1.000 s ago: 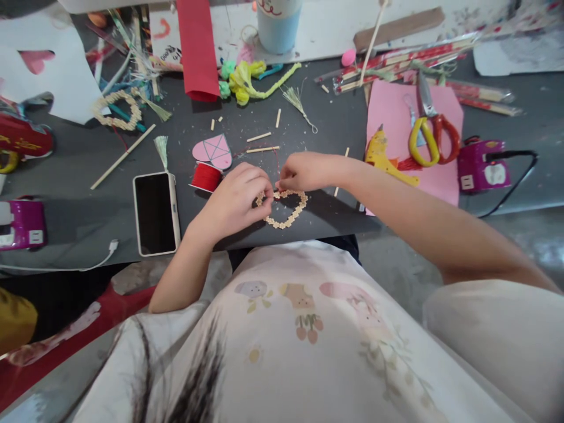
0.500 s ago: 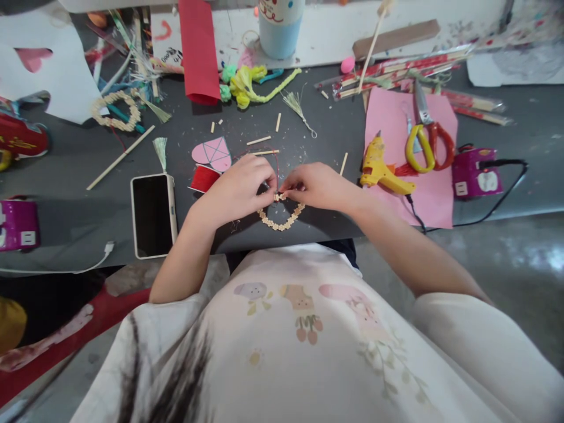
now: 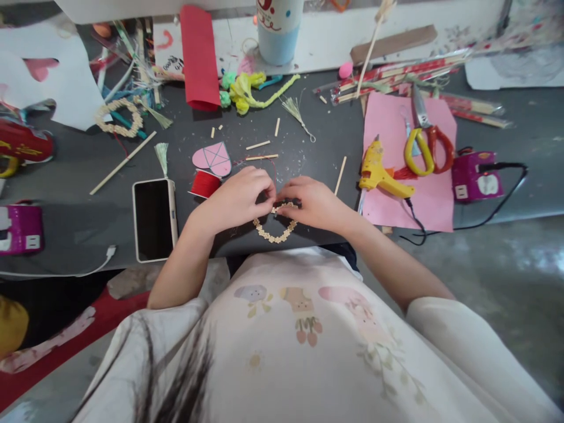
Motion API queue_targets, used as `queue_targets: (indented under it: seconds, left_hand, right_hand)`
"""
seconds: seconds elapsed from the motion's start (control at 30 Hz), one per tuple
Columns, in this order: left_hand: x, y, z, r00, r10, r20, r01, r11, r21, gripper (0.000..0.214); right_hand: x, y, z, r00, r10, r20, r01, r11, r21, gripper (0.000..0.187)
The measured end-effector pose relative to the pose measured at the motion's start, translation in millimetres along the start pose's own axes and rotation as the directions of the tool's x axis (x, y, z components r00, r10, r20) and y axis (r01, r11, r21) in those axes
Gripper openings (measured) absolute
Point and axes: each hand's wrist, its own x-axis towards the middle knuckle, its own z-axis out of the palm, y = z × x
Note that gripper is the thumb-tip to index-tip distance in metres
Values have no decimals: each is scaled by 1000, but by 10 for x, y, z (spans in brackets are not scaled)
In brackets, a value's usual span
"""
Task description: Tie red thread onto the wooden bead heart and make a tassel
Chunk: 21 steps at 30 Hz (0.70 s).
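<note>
Fingers of both hands pinch a beaded heart (image 3: 274,230) on the cluttered dark table (image 3: 79,176) above grey floor (image 3: 506,258).

Craft workshop, glue gun (image 3: 379,173), scissors (image 3: 426,144) (paper scraps about)

Colour rundown of my desk: the heart ring (image 3: 274,234) under my fingers is pale tan, sitting on a dark grey tabletop (image 3: 79,176). Thread spool (image 3: 204,184) is bright red, the little paper heart (image 3: 213,158) pink with crossed lines. Glue gun (image 3: 379,174) yellow, on a pink sheet (image 3: 429,202); scissors (image 3: 426,144) have one yellow handle, one red. Phone (image 3: 154,219) has a black screen and cream case.
</note>
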Motion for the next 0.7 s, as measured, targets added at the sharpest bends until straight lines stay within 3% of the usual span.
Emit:
queue_targets:
  seconds: [0.2, 0.3, 0.43, 0.7]
  left_hand:
    - [32, 26, -41, 1000, -16, 22, 16, 1000, 10, 5]
    - [96, -42, -92, 996, -64, -61, 71, 990, 121, 14]
    - [286, -258, -86, 971, -144, -192, 198, 931, 308, 22]
    - [539, -535, 98, 969, -95, -228, 182, 899, 398, 23]
  right_hand:
    - [-20, 9, 209, 974, 153, -169, -87, 935, 342, 7]
    - [-43, 13, 266, 956, 238, -171, -147, 894, 422, 10]
    - [-73, 19, 275, 944, 276, -183, -165, 871, 463, 13]
    - [-118, 25, 315, 930, 300, -214, -174, 870, 462, 13]
